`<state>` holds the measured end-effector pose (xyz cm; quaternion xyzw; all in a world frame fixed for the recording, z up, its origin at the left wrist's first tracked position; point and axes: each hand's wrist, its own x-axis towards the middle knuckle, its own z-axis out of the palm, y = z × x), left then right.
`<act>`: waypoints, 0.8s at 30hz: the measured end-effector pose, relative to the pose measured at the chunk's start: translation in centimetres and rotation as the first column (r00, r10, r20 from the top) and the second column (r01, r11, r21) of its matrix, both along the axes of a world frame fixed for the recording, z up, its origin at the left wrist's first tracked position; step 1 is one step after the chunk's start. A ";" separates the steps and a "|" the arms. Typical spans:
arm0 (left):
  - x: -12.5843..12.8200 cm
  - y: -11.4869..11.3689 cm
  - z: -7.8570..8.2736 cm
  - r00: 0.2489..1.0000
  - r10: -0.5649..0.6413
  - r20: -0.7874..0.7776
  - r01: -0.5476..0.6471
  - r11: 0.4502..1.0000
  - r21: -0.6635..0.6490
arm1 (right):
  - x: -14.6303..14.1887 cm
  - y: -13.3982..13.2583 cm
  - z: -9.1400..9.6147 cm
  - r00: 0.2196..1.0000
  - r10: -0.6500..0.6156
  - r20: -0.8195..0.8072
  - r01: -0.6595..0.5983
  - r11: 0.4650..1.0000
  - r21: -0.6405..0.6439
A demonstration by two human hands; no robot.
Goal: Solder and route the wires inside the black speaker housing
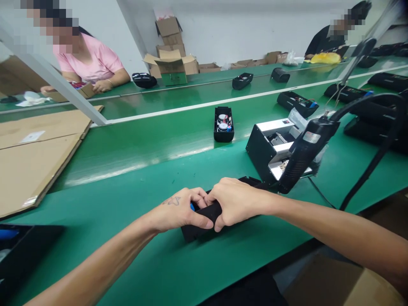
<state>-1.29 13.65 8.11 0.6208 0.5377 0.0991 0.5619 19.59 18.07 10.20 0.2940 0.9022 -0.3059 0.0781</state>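
Observation:
A black speaker housing (199,227) lies on the green bench close to me. My left hand (178,209) grips its left side, fingers curled over the top edge, with a bit of blue showing beside the fingers. My right hand (234,202) is closed over the housing's right part, thumb pressed on its front face. Both hands touch each other above it. What lies inside the housing is hidden by the hands.
An electric screwdriver (302,151) hangs on a black cable beside a black-and-white box (270,148). An open speaker housing (223,124) sits on the belt, with several more at right. Cardboard sheets (35,153) lie left. One person in pink sits far left, another far right.

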 end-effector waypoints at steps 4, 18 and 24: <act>-0.1 0.1 -0.4 0.999 0.015 0.031 -0.014 0.999 -0.037 | -0.3 0.5 -0.1 0.998 -0.039 0.046 0.043 0.994 -0.098; 0.1 -0.3 -0.8 0.994 0.085 0.073 -0.080 0.994 -0.068 | -0.3 0.1 -0.1 0.999 -0.035 0.000 0.035 0.998 -0.052; 0.4 -0.5 -0.7 0.993 0.093 0.073 -0.089 0.995 -0.047 | -0.2 -0.5 -0.1 0.999 -0.051 0.000 0.051 0.999 -0.010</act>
